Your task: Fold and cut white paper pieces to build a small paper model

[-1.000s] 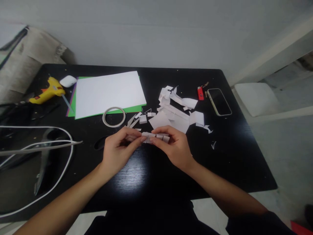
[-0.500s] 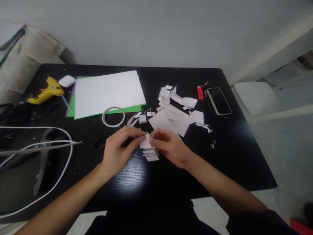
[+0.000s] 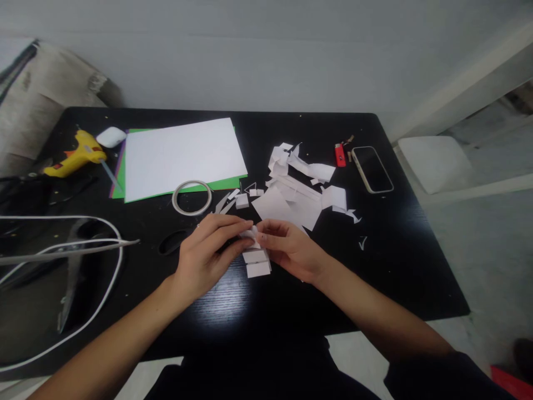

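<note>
Between my two hands is a small folded white paper piece (image 3: 257,262) with several box-like segments, just above the black tabletop. My left hand (image 3: 210,244) pinches its upper end from the left, fingertips and thumb closed on the paper. From the right, my right hand (image 3: 289,247) grips the same end with thumb and bent fingers. The paper's top is partly hidden by my fingertips, while its lower segments hang toward me. Scissors (image 3: 225,204) lie just beyond my left hand, their black handle (image 3: 171,243) beside it.
White paper scraps (image 3: 291,203) lie beyond my right hand. A tape roll (image 3: 192,198), white sheets (image 3: 183,155) over green ones, and a yellow glue gun (image 3: 79,155) are to the left. A red lighter (image 3: 340,155) and a phone (image 3: 372,169) lie right; a white cable (image 3: 112,228) loops at left.
The folded paper has tilted between my fingers, so its lower segments now show their flat faces rather than thin edges. My left fingers have shifted slightly to the right over its top.
</note>
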Motion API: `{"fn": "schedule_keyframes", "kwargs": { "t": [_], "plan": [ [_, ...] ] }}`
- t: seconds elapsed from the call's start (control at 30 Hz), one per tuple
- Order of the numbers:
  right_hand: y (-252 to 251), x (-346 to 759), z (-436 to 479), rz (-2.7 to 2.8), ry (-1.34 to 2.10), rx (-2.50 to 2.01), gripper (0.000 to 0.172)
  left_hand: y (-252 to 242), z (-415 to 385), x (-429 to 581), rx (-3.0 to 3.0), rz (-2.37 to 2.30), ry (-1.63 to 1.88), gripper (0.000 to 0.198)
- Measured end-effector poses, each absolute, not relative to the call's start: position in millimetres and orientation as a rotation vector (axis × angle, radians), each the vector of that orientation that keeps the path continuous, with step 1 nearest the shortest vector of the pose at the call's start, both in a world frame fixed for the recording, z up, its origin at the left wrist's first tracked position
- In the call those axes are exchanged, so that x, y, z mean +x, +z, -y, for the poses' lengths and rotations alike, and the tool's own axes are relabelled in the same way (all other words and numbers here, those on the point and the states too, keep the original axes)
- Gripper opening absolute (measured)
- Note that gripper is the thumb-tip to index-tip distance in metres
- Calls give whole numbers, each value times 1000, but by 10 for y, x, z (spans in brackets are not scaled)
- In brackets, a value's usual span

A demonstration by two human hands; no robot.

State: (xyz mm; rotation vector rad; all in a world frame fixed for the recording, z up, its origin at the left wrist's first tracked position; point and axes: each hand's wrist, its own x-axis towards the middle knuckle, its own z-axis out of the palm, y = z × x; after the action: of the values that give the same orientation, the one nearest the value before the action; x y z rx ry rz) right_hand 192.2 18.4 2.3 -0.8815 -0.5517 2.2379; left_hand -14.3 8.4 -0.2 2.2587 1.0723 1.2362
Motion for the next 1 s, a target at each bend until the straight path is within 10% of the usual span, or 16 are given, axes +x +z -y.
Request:
{"fn": "schedule_keyframes", "kwargs": {
  "t": [1.0],
  "plan": [
    [30,1926,-131,1253,1593,-1207,20,60,-123,-165,1780,-1237,967,9]
  ]
}}
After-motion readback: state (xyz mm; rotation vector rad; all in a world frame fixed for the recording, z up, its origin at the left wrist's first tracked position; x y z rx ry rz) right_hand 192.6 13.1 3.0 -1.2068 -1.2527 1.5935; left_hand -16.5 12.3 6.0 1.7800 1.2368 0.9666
